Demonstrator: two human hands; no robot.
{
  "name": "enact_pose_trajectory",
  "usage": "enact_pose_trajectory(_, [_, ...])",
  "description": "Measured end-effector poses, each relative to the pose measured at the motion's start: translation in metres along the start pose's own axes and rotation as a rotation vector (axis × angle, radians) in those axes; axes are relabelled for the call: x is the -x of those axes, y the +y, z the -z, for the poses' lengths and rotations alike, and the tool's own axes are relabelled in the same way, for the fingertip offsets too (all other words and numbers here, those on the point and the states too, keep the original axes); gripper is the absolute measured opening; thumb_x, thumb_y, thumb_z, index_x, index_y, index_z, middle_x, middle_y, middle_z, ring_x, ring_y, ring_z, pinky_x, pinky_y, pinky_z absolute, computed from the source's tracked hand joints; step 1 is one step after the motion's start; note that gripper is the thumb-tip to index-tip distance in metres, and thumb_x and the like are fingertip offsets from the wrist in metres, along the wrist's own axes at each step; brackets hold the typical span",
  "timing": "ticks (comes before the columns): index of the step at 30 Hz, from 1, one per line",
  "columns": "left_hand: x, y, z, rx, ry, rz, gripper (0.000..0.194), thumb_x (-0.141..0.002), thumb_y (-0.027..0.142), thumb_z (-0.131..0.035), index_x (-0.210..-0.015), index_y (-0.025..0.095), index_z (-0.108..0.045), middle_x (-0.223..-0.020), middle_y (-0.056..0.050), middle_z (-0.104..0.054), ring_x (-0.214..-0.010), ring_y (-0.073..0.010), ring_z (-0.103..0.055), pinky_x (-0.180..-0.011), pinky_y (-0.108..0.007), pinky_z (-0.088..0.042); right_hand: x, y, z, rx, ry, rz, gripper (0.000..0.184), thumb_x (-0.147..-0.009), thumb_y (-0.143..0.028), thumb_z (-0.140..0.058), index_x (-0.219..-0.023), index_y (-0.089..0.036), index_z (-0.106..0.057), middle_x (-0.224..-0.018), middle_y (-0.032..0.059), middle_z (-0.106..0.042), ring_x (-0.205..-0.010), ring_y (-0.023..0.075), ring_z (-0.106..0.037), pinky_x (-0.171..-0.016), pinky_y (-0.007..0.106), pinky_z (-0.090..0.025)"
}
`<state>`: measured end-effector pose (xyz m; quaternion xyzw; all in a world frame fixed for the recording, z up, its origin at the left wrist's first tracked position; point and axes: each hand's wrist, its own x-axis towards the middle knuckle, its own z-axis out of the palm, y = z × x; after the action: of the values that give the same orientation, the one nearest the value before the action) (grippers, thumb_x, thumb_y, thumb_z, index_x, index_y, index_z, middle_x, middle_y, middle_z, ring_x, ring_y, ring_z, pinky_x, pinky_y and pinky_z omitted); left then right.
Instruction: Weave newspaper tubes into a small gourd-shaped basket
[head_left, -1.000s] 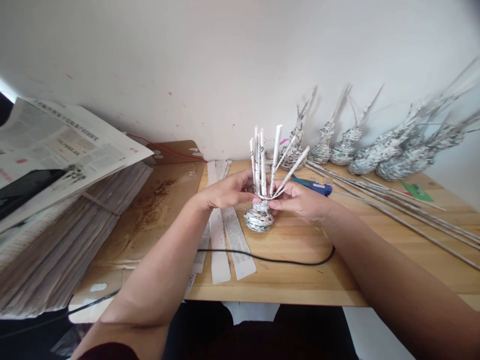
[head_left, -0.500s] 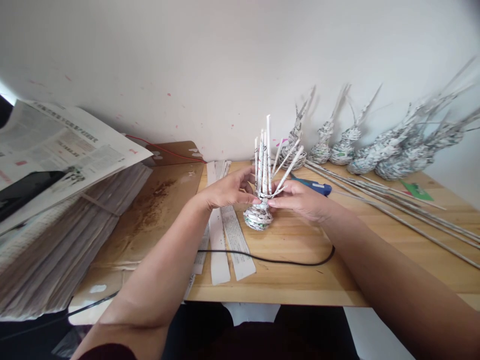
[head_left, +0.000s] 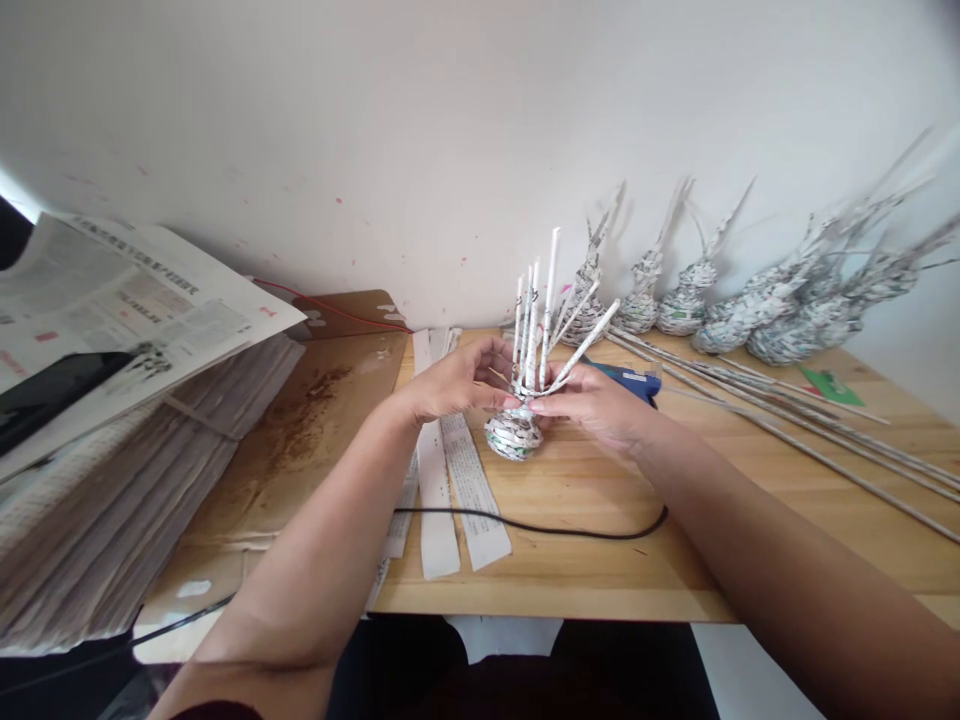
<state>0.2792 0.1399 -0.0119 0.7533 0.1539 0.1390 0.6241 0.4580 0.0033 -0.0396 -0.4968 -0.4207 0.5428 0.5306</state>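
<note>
Between my hands stands a small woven newspaper vase (head_left: 513, 438), with a round body, a narrow neck and several rolled paper tubes (head_left: 551, 290) sticking up from it. My left hand (head_left: 469, 383) grips the neck from the left, its thumb at the front and its fingers curled behind the tubes. From the right, my right hand (head_left: 592, 402) pinches the neck with its thumb in front; the other fingers are partly hidden behind. One tube leans out to the right over my right hand. Just behind that hand lies a blue-handled tool (head_left: 626, 380), partly covered.
Several similar woven vases (head_left: 688, 300) line the wall. Long paper rods (head_left: 780, 400) and a green card (head_left: 834, 386) lie at right. Paper strips (head_left: 439, 500) and a black cable (head_left: 555, 530) cross the table (head_left: 600, 590). Stacked newspapers (head_left: 172, 470) with a phone (head_left: 64, 395) stand left.
The vase has turned a little in my hands, so its upright tubes stand in different positions. Both hands keep hold of the neck. The view has shifted slightly.
</note>
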Motion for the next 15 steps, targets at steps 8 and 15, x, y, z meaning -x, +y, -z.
enact_pose_trajectory(8, [-0.0012,0.0031,-0.0005,0.062,0.169,-0.025,0.045,-0.063,0.031,-0.094,-0.086,0.014,-0.059,-0.08,0.0,-0.065,-0.07,-0.0095,-0.061,-0.061,-0.021,-0.051,0.0025,-0.0055,-0.0036,0.034,0.004,-0.038,0.029,-0.072,-0.021,-0.083,-0.098,-0.016,-0.072,-0.086,0.0023,-0.073,-0.076,0.0156,-0.065,-0.073,0.031,-0.052])
enact_pose_trajectory(15, [-0.0006,0.0046,-0.0026,0.045,0.119,0.017,0.043,-0.063,0.032,-0.093,-0.09,0.013,-0.067,-0.081,-0.002,-0.068,-0.073,-0.0107,-0.062,-0.064,-0.023,-0.05,0.0042,-0.008,-0.0068,0.044,0.005,-0.03,0.026,-0.072,-0.021,-0.083,-0.095,-0.016,-0.072,-0.085,0.0022,-0.072,-0.077,0.016,-0.066,-0.07,0.03,-0.054])
